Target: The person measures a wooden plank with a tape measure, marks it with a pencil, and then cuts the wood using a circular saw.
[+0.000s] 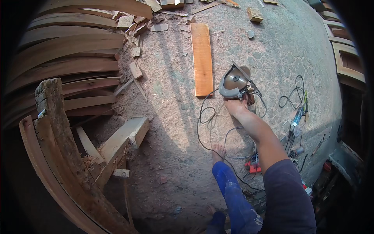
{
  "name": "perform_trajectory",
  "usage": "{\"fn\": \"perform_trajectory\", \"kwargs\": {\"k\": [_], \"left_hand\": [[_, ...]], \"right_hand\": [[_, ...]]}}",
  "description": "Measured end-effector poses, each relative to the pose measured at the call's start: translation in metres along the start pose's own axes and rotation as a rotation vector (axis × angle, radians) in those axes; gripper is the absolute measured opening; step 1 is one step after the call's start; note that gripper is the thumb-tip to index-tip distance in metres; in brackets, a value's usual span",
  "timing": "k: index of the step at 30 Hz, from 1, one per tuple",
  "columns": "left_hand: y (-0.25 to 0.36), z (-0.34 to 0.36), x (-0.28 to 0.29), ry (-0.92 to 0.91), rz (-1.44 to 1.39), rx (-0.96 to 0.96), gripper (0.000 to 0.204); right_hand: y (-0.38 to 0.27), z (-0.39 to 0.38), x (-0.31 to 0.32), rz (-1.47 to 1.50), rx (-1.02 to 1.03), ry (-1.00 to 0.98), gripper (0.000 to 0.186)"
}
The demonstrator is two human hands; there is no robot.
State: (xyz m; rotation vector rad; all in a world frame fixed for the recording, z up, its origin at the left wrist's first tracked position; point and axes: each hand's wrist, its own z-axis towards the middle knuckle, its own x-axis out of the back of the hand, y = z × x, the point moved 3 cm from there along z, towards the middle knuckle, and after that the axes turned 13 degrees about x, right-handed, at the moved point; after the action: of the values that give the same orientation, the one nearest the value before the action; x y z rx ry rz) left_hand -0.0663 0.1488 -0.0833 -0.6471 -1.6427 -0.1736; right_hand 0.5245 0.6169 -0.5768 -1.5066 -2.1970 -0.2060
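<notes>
My right hand [236, 106] is closed round the handle of a circular saw [230, 90], and the arm reaches forward from the lower right. Its round metal blade shows at the top, and the saw is tilted, with the flat base plate on the right side. The saw's black cord [199, 132] loops down past my bare foot. Just left of the saw, a flat orange-brown wooden board [202, 58] lies lengthwise on the dusty floor, apart from the blade. My left hand does not show.
Curved timbers [74, 43] are stacked at the left, with offcuts [135, 70] beside them. Rough beams [120, 144] stand at the lower left. To the right lie a blue power tool [298, 116], a red tool [254, 165] and tangled cords. Wooden frames [346, 62] line the right edge.
</notes>
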Motion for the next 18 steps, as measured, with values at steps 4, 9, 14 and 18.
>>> {"fn": "perform_trajectory", "kwargs": {"k": [4,9,14,18], "left_hand": [[-0.002,0.001,-0.001,0.0,0.012,0.013,0.111],[-0.003,0.006,-0.004,-0.007,0.022,0.021,0.111],[0.002,-0.01,0.014,0.019,0.069,0.048,0.111],[0.002,0.049,-0.049,-0.077,-0.032,-0.047,0.111]], "right_hand": [[-0.001,0.029,-0.026,-0.068,-0.055,0.083,0.046],[-0.002,0.059,-0.063,-0.19,-0.026,-0.14,0.048],[-0.024,0.107,-0.112,-0.088,0.015,-0.008,0.038],[0.109,0.166,-0.256,-1.125,-0.336,0.564,0.031]]}}
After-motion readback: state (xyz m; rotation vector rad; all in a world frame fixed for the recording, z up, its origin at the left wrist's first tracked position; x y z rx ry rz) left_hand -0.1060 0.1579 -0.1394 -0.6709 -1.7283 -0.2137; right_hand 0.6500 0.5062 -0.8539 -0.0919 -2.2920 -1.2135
